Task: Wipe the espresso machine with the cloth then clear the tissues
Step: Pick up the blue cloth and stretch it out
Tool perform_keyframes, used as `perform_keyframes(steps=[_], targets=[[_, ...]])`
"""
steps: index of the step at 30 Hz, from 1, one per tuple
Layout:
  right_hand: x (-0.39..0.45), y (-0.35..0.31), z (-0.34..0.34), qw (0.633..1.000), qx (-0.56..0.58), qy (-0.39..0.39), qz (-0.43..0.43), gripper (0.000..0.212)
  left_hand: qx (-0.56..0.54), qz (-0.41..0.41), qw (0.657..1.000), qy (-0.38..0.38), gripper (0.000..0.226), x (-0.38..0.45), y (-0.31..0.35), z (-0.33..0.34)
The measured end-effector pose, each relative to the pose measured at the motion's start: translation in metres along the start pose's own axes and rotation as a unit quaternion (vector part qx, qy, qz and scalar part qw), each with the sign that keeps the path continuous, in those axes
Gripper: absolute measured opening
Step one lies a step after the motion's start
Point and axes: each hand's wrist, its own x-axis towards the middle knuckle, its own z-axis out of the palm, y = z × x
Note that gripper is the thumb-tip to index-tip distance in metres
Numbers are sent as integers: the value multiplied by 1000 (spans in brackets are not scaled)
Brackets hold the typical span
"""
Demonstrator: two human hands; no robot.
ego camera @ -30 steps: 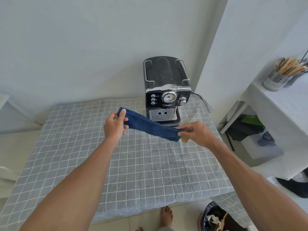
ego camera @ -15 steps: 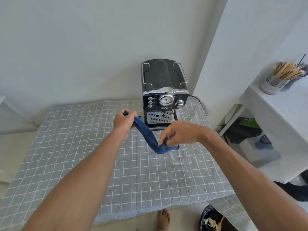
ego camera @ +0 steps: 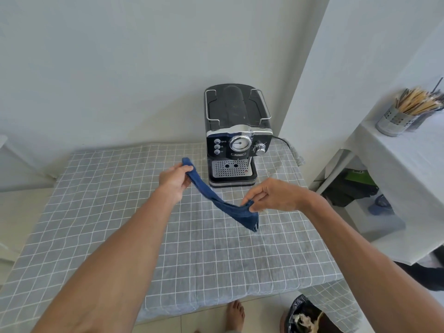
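Checked tablecloth (ego camera: 120,212) beside white wall (ego camera: 120,68)

White walls (ego camera: 120,68) enclose a checked-cloth table (ego camera: 120,212) beside a white shelf (ego camera: 408,164).

Both forearms are bare from the near edge of the view to the wrists, with no sleeves, watch or bands. The left hand (ego camera: 173,182) and right hand (ego camera: 276,195) wear no gloves or rings. Below the near edge of the desk (ego camera: 120,236), a bare foot (ego camera: 236,314) shows its toes, without shoe or sock.
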Motion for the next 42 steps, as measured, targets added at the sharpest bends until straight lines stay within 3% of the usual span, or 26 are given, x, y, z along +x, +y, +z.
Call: perform_keyframes(steps=[2,5,8,14,20,22,26,29,31,35,42], targets=[[4,-2,-1,998,-10,59,-12,21,94,33,993,-65,25,-3,-2,0],[14,-6,-2,986,14,161,-45,21,236,81,956,-153,31,-10,-8,1],[25,-13,0,977,30,198,-66,21,304,119,925,-195,31,-21,-12,7],[40,-22,10,968,8,226,-108,26,326,153,902,-240,18,-33,-16,14],[46,-18,15,967,54,233,-87,20,244,68,911,-326,36,-37,-8,6],[48,-19,16,966,82,228,-86,22,261,57,910,-316,41,-35,-10,3],[52,-16,15,961,122,238,-70,22,399,-34,875,-273,32,-30,-27,-12],[54,-3,16,965,81,246,-41,26,338,-46,911,-231,21,-19,-40,-21],[54,11,18,974,1,226,-3,28,303,-33,929,-211,20,-11,-42,-22],[58,32,29,979,-88,167,78,28,362,-6,912,-191,17,-1,-46,-16],[73,28,13,963,-51,258,64,21,343,154,918,-125,27,-2,-31,13]])
